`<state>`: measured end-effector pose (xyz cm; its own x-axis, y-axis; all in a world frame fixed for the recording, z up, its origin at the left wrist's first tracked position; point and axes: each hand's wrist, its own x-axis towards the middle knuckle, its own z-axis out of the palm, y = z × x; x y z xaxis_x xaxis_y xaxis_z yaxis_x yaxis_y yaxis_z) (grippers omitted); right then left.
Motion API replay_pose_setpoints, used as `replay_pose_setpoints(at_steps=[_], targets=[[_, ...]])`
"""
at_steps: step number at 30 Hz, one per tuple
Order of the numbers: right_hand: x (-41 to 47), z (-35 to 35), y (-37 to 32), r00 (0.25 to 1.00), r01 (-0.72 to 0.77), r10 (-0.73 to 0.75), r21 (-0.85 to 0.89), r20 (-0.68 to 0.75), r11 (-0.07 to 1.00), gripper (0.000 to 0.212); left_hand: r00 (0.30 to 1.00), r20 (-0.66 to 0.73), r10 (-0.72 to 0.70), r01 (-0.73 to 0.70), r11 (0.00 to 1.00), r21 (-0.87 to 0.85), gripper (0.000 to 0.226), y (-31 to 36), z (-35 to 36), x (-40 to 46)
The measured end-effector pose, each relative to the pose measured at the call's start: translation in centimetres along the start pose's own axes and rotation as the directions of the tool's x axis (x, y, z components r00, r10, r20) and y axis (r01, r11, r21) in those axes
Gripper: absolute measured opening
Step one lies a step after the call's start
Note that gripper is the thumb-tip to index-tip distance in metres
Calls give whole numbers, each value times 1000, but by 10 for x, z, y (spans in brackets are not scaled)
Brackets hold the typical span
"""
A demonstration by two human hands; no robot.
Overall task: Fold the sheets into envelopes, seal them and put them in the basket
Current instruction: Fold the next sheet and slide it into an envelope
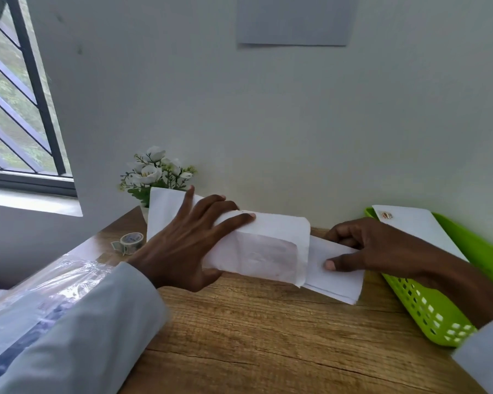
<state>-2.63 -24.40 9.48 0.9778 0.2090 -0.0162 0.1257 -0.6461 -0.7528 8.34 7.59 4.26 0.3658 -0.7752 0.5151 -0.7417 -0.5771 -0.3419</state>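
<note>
- Head view: one sealed envelope (416, 226) already lies in the green basket (439, 314).
- Your left hand (182, 245) wraps the curled sheet (268, 245) above the desk (268, 336); your right hand (367, 248) pinches its flat end.
- Folding, sealing with the tape roll (130, 241) and basketing remain.

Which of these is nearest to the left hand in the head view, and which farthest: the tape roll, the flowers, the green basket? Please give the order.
From the left hand:
1. Tape roll, just to its left on the table.
2. Flowers, behind it by the wall.
3. Green basket, far right, past the right hand.
</note>
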Motion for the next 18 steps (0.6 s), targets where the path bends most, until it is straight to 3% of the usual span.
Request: replay_pose_setpoints(at_steps=[6, 11, 18], targets=[[1, -1, 1, 997, 7, -10, -39, -76, 999, 2, 1000, 6, 16, -16, 1000, -18, 106, 3, 1, 0], [8, 14, -1, 985, 82, -81, 1, -155, 997, 14, 998, 7, 68, -67, 997, -44, 107, 19, 2, 10], [-1, -2, 1, 993, 9, 14, 184, -120, 983, 18, 1000, 2, 7, -6, 997, -77, 108, 16, -4, 6]])
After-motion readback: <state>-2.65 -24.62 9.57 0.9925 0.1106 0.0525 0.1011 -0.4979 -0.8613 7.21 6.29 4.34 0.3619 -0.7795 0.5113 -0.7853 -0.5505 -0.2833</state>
